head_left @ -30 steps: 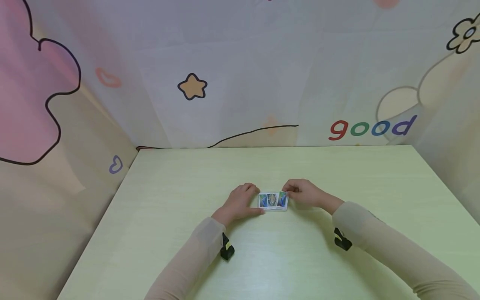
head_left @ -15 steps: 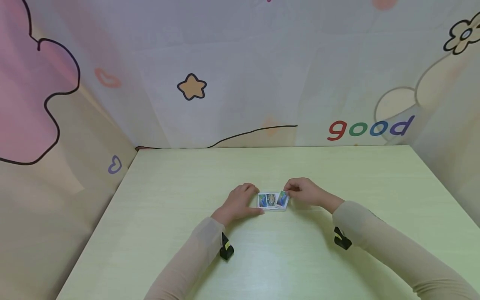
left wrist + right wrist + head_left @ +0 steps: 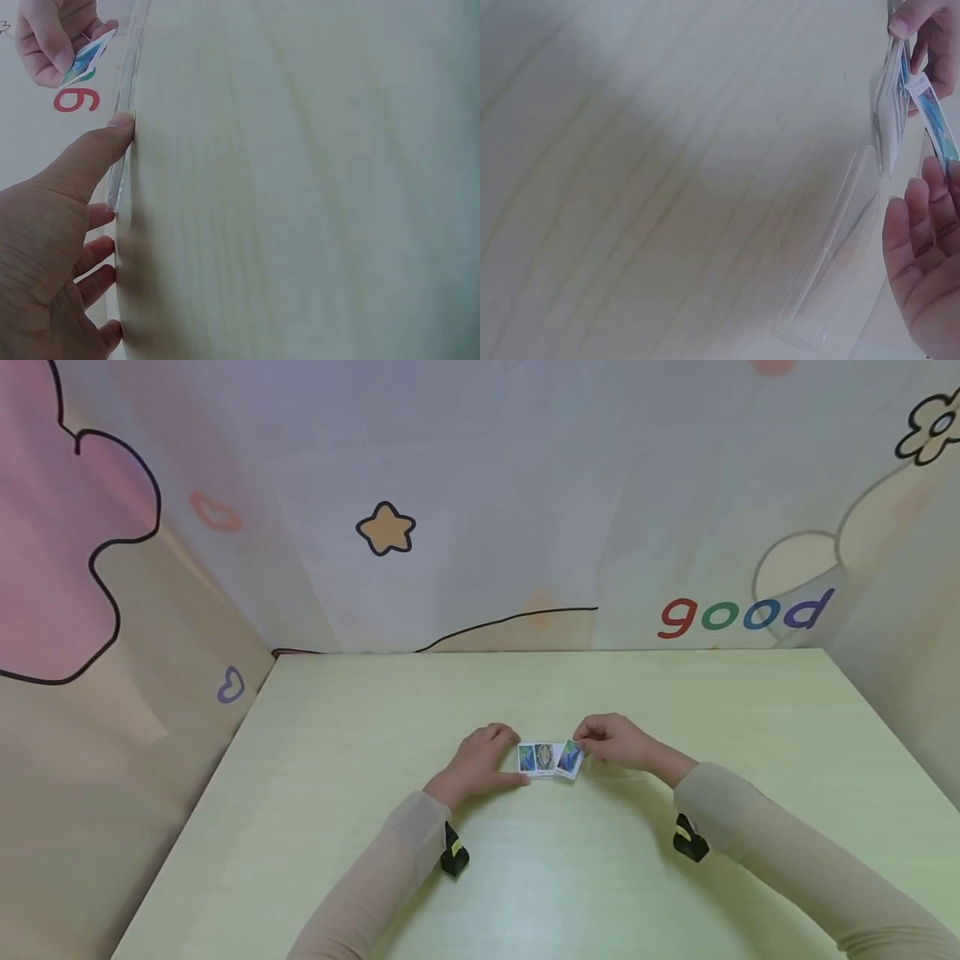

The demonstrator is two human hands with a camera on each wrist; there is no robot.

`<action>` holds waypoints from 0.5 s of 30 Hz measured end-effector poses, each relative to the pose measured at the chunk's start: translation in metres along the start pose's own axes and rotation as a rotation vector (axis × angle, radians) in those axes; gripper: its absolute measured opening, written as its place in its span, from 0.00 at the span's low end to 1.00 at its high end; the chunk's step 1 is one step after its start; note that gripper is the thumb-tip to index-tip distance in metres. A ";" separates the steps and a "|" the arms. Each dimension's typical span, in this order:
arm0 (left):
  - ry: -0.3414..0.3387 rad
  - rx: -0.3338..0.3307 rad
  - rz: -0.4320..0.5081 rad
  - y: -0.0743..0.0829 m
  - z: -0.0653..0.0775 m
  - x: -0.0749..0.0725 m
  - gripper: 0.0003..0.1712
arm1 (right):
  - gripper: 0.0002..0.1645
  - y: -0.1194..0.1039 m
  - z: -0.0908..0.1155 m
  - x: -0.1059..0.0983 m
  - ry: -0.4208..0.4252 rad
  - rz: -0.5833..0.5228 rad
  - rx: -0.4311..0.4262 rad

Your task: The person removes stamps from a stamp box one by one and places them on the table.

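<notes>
My left hand (image 3: 480,764) holds the left end of a flat clear plastic case (image 3: 136,56), thumb on the near edge and fingers at the far side. In the head view, two small picture cards (image 3: 536,758) lie side by side in the case. Pinched between my right hand's (image 3: 617,743) thumb and finger is a third picture card (image 3: 570,761), blue and green with a white border. It is tilted and raised at the case's right end. The right wrist view shows this card (image 3: 936,116) apart from the case, its lower end near the left fingers.
A clear plastic lid or tray (image 3: 829,259) lies on the table below my right hand, faint in the head view. The pale wood-grain table (image 3: 360,710) spreads around both hands. A printed cloth backdrop (image 3: 480,527) stands behind and at the sides.
My right hand has shifted slightly right, drawing the third card with it. The card has turned askew, and a white gap beside the middle card has widened. The left hand stays put.
</notes>
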State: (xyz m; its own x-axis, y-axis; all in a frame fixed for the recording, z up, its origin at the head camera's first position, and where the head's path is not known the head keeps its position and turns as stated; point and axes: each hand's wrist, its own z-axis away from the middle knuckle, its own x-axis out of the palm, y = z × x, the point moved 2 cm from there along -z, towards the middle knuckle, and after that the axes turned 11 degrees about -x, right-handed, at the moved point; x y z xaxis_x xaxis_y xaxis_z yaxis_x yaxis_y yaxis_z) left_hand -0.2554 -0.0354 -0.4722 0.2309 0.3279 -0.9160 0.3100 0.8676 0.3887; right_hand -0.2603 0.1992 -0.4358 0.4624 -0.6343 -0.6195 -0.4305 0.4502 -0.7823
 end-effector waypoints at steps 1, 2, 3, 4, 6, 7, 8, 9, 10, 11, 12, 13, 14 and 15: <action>0.000 0.000 -0.003 0.000 0.000 0.000 0.38 | 0.06 -0.001 0.001 0.000 -0.003 -0.018 0.003; 0.001 0.001 -0.005 0.000 -0.001 0.001 0.38 | 0.06 -0.002 0.001 0.000 -0.004 -0.026 0.006; 0.005 0.004 -0.006 -0.001 -0.001 0.001 0.38 | 0.06 -0.003 0.001 0.000 -0.005 -0.030 0.009; 0.008 0.006 -0.009 -0.001 -0.001 0.001 0.38 | 0.06 -0.003 0.001 0.000 -0.007 -0.030 0.012; 0.007 0.007 -0.013 -0.001 -0.002 0.002 0.38 | 0.06 -0.005 0.002 -0.001 -0.007 -0.031 0.017; 0.008 0.009 -0.012 -0.001 -0.001 0.002 0.38 | 0.06 -0.006 0.002 -0.001 -0.006 -0.032 0.020; 0.008 0.011 -0.009 -0.001 -0.001 0.001 0.38 | 0.06 -0.007 0.002 -0.001 -0.006 -0.032 0.020; 0.007 0.012 -0.007 -0.001 -0.001 0.001 0.37 | 0.06 -0.008 0.002 -0.001 -0.006 -0.034 0.019; 0.005 0.010 -0.005 -0.001 -0.001 0.001 0.37 | 0.06 -0.009 0.002 -0.001 -0.006 -0.035 0.014; 0.002 0.007 -0.001 0.000 -0.001 0.000 0.37 | 0.06 -0.011 0.002 -0.001 -0.007 -0.037 0.008; 0.003 0.007 0.005 0.000 0.000 0.000 0.37 | 0.06 -0.012 0.001 -0.001 -0.008 -0.038 0.003; 0.003 0.006 0.006 0.000 0.000 0.000 0.37 | 0.06 -0.013 0.001 -0.001 -0.010 -0.040 -0.002; 0.001 0.005 0.010 0.000 0.000 0.000 0.37 | 0.06 -0.014 0.001 0.000 -0.013 -0.039 -0.007; 0.001 0.005 0.013 0.001 0.000 0.000 0.37 | 0.06 -0.015 0.000 0.001 -0.016 -0.037 -0.008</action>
State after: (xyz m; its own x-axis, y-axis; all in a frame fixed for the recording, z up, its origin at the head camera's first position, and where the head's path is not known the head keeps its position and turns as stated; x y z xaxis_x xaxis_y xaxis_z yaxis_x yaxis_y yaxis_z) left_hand -0.2552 -0.0350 -0.4719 0.2337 0.3394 -0.9112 0.3117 0.8615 0.4008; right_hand -0.2531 0.1921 -0.4241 0.4905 -0.6404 -0.5910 -0.4192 0.4211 -0.8043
